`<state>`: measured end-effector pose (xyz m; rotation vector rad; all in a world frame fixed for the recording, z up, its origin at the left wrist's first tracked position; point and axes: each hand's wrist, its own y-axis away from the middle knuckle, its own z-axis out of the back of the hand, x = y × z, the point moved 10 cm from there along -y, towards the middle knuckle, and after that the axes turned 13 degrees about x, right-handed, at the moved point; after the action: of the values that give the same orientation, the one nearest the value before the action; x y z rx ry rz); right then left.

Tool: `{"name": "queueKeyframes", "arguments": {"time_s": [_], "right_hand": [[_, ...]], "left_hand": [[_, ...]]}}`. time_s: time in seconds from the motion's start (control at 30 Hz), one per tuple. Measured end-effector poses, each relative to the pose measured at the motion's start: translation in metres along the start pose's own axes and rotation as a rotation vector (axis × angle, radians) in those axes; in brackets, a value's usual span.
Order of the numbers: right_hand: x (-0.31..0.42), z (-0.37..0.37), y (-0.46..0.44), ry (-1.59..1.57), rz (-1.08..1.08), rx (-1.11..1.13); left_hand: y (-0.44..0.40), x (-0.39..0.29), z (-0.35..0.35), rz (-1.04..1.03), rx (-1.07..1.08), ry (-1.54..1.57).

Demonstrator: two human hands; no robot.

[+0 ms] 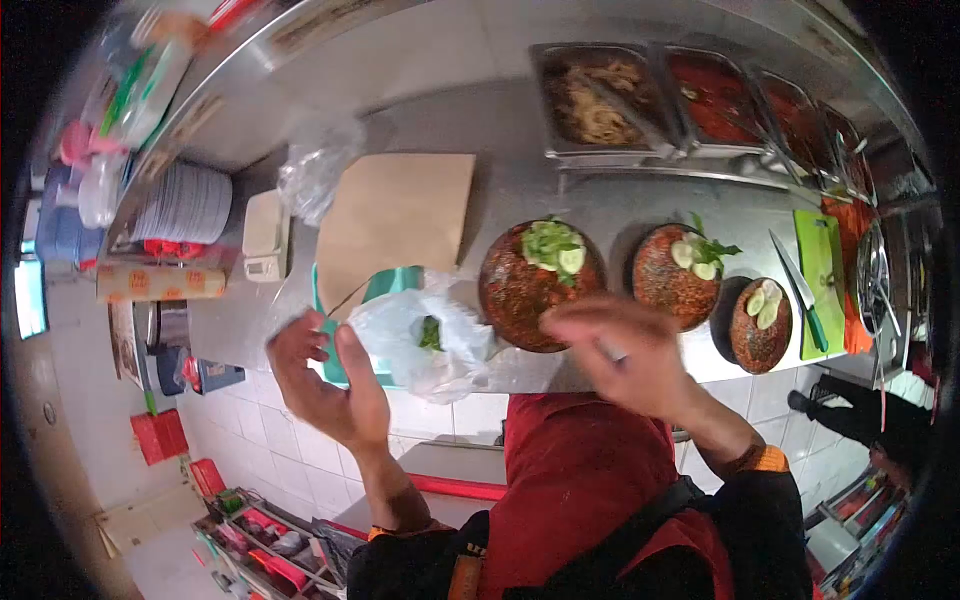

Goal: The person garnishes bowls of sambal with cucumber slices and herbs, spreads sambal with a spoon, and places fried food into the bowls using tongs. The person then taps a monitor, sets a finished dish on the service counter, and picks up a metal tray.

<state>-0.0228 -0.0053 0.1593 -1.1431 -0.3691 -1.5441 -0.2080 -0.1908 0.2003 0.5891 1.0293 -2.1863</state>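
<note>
My left hand (340, 385) is raised at the counter's front edge, fingers loosely bent and thumb apart, with nothing in it. Just right of it, a pale plastic bag (455, 355) with green leaves (430, 333) inside lies partly over a teal tray (400, 282). My right hand (635, 360) hovers, fingers stretched out and holding nothing visible, in front of two round dark dishes. The left dish (505, 300) carries reddish paste, chopped greens and cucumber slices. The middle dish (665, 295) has paste, cucumber slices and leaves. A smaller dish (757, 340) with pale slices stands farther right.
Brown paper (400, 215) lies behind the bag, near crumpled clear plastic (320, 170) and a white scale (265, 235). Stacked plates (188, 205) stand left. Metal food pans (600, 100) line the back right. A knife (800, 290) lies by a green cutting board (822, 265).
</note>
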Motion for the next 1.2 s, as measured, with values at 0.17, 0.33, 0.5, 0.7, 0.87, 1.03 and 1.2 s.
{"name": "queueKeyframes", "arguments": {"time_s": [0.17, 0.33, 0.5, 0.7, 0.87, 1.03, 1.2], "right_hand": [[0.032, -0.155, -0.052, -0.026, 0.214, 0.451], [-0.045, -0.25, -0.044, 0.625, -0.194, 0.977], [-0.109, -0.251, -0.025, -0.303, -0.522, 0.459], [-0.046, -0.239, -0.056, 0.595, -0.308, 0.619], [-0.022, -0.206, -0.053, 0.644, -0.296, 0.378], [-0.057, -0.169, -0.027, 0.05, -0.575, 0.293], [-0.081, -0.177, 0.002, -0.834, -0.752, 0.134]], "left_hand": [[0.003, 0.086, -0.039, 0.103, 0.607, -0.131], [0.019, 0.124, -0.054, 0.21, 0.676, 0.186], [0.015, 0.12, -0.06, 0.116, 0.721, 0.297], [0.018, 0.128, -0.066, 0.146, 0.756, 0.412], [0.005, 0.116, -0.069, 0.162, 0.825, 0.382], [0.002, 0.123, -0.062, 0.149, 0.666, 0.329], [0.004, 0.126, -0.068, 0.21, 0.698, 0.344]]}}
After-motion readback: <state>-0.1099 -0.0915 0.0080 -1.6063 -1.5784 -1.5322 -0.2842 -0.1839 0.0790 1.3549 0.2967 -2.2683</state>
